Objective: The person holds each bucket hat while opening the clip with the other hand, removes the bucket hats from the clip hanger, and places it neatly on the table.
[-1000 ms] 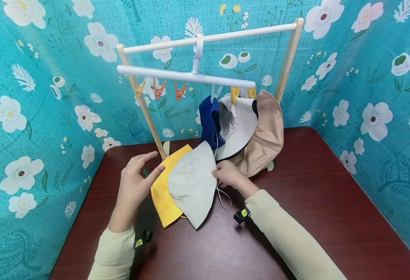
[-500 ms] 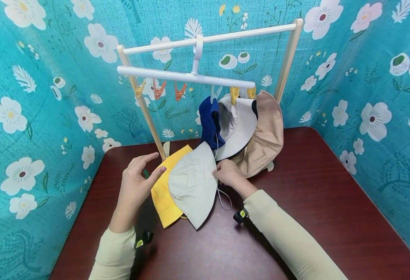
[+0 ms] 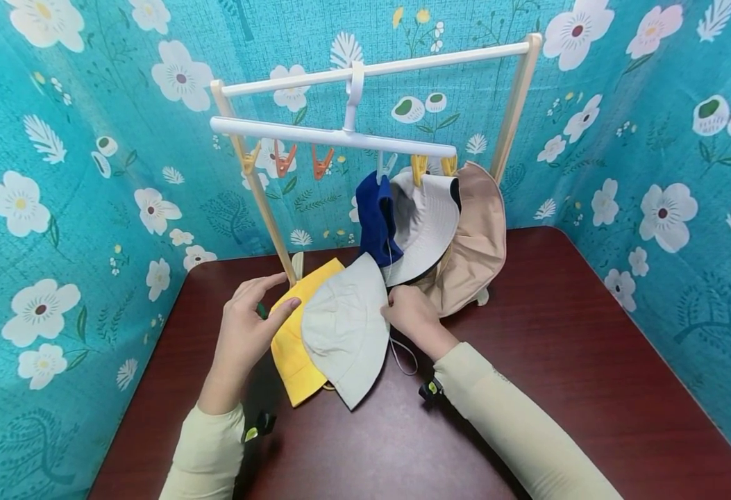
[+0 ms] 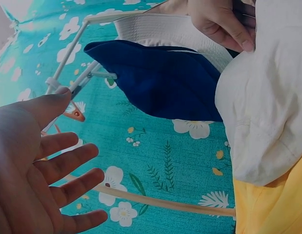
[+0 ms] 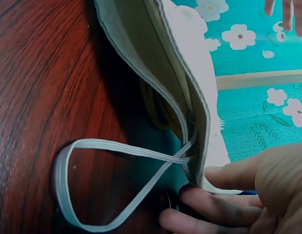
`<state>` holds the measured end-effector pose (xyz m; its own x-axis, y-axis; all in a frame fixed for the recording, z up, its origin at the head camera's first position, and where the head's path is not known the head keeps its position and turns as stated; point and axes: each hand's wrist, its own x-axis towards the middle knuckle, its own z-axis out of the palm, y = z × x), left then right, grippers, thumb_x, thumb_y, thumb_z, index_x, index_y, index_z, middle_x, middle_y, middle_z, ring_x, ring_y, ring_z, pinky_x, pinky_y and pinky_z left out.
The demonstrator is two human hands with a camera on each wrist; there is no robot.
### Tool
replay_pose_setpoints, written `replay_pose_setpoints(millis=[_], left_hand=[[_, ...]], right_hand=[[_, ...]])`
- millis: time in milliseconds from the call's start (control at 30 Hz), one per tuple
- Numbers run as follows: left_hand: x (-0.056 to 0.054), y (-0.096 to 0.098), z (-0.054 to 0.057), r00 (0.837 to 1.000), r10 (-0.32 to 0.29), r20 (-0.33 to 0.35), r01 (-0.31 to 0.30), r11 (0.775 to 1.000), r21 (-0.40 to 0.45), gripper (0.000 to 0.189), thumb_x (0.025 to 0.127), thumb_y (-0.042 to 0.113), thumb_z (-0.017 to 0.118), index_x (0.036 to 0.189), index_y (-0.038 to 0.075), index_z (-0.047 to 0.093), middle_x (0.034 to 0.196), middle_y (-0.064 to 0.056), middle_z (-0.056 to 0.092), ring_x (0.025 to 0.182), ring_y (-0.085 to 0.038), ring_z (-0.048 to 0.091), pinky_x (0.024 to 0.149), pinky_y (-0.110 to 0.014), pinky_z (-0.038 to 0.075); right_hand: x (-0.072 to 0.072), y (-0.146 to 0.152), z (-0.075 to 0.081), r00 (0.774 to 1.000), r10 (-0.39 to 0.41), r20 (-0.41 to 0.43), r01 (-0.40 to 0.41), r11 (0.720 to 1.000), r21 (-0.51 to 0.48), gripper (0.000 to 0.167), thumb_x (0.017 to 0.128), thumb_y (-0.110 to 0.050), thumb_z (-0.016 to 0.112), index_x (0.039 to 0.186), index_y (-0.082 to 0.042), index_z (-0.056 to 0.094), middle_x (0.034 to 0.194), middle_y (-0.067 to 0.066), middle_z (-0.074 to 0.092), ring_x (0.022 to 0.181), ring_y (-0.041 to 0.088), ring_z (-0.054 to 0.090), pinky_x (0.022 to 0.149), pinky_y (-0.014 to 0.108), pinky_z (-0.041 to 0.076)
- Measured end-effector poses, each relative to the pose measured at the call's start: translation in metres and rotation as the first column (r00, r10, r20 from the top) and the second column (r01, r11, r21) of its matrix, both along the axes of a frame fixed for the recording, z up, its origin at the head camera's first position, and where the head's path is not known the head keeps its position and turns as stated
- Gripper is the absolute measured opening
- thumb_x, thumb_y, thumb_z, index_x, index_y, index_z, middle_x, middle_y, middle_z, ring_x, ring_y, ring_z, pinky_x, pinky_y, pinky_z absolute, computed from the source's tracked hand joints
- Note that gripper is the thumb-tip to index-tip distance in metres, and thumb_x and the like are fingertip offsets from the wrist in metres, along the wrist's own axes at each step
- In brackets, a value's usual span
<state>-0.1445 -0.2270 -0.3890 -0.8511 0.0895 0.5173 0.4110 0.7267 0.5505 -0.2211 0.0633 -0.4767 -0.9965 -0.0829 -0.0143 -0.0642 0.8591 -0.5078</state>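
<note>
An off-white bucket hat lies on the table, overlapping a yellow hat. My right hand pinches its brim between thumb and fingers, as the right wrist view shows up close. A pale elastic strap loops out from under that brim. Left of the yellow hat, my left hand is raised with its fingers spread apart, holding nothing. In the left wrist view its palm faces the hanging blue hat. Above the right hand hang a light grey hat with a dark edge and a beige hat.
A white hanger hooks over a wooden rack standing on the dark red table. Orange clips and a yellow clip dangle on its left; a pale blue clip holds the blue hat. Floral cloth surrounds the table.
Both hands stay almost in place. My left hand has shifted very slightly right, toward the yellow hat. My right hand keeps its pinch on the off-white hat's brim.
</note>
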Motion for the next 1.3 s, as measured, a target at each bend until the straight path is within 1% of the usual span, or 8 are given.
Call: replay_pose_setpoints(millis=[133,233,333,433,600,800,1067,1300], left_hand=[[0.000,0.003,0.000,1.000,-0.010,-0.001,0.010,1.000,0.000,0.052,0.088,0.034,0.083,0.134,0.016,0.069,0.131,-0.006,0.069,0.126,-0.026,0.058,0.101,-0.053,0.053],[-0.001,0.005,-0.001,1.000,-0.017,-0.002,0.017,1.000,-0.002,0.051,0.088,0.033,0.083,0.134,0.016,0.069,0.130,-0.005,0.069,0.126,-0.025,0.058,0.101,-0.053,0.052],[-0.001,0.008,-0.004,1.000,-0.029,0.003,0.029,1.000,-0.007,0.051,0.089,0.034,0.082,0.134,0.015,0.069,0.129,-0.004,0.070,0.125,-0.024,0.058,0.102,-0.051,0.052],[-0.001,0.012,-0.007,0.999,-0.047,0.017,0.047,0.999,-0.015,0.051,0.090,0.037,0.080,0.134,0.014,0.068,0.130,-0.004,0.069,0.125,-0.024,0.058,0.101,-0.051,0.052],[-0.001,0.019,-0.010,0.997,-0.063,0.050,0.064,0.998,-0.023,0.051,0.092,0.040,0.078,0.134,0.014,0.068,0.131,-0.004,0.069,0.126,-0.025,0.058,0.102,-0.052,0.051],[-0.005,0.024,-0.009,0.996,-0.061,0.065,0.064,0.997,-0.046,0.051,0.092,0.040,0.077,0.134,0.014,0.068,0.131,-0.003,0.069,0.125,-0.024,0.059,0.101,-0.051,0.052],[-0.012,0.030,0.001,0.994,-0.084,0.071,0.088,0.995,-0.053,0.050,0.093,0.042,0.075,0.135,0.016,0.068,0.130,-0.002,0.069,0.123,-0.024,0.060,0.100,-0.051,0.052],[-0.017,0.029,0.015,0.993,-0.088,0.076,0.091,0.995,-0.033,0.050,0.093,0.042,0.075,0.136,0.017,0.068,0.133,-0.003,0.068,0.122,-0.025,0.061,0.096,-0.049,0.056]], right_hand=[[0.001,0.003,0.001,0.999,-0.004,-0.050,0.006,1.000,0.027,0.020,0.091,-0.030,0.070,0.073,-0.022,0.067,0.077,-0.003,0.067,0.065,0.017,0.059,0.053,0.036,0.043],[0.003,0.006,0.003,0.996,0.010,-0.094,-0.007,0.999,0.031,0.010,0.091,-0.031,0.070,0.086,-0.023,0.072,0.090,-0.001,0.074,0.076,0.020,0.067,0.061,0.041,0.050],[0.004,0.008,0.005,0.991,0.031,-0.133,-0.028,0.999,0.027,0.014,0.092,-0.031,0.071,0.098,-0.020,0.075,0.096,0.001,0.076,0.084,0.023,0.071,0.070,0.044,0.054],[0.005,0.011,0.008,0.986,0.042,-0.160,-0.040,0.999,0.016,0.022,0.093,-0.032,0.072,0.107,-0.016,0.076,0.095,0.001,0.077,0.087,0.023,0.072,0.075,0.044,0.056],[0.008,0.015,0.015,0.979,0.056,-0.195,-0.059,0.998,-0.012,0.024,0.093,-0.032,0.073,0.110,-0.014,0.076,0.087,-0.001,0.077,0.081,0.020,0.073,0.072,0.042,0.057],[0.011,0.020,0.022,0.971,0.068,-0.230,-0.076,0.997,-0.028,0.025,0.094,-0.032,0.071,0.110,-0.013,0.076,0.085,-0.003,0.077,0.079,0.018,0.073,0.069,0.041,0.057],[0.013,0.024,0.030,0.964,0.062,-0.259,-0.080,0.995,-0.059,0.028,0.095,-0.031,0.071,0.114,-0.011,0.074,0.089,-0.003,0.078,0.082,0.019,0.074,0.072,0.042,0.057],[0.017,0.028,0.034,0.971,0.062,-0.232,-0.081,0.994,-0.072,0.033,0.097,-0.033,0.068,0.124,-0.014,0.070,0.095,-0.004,0.079,0.086,0.019,0.074,0.074,0.043,0.057]])
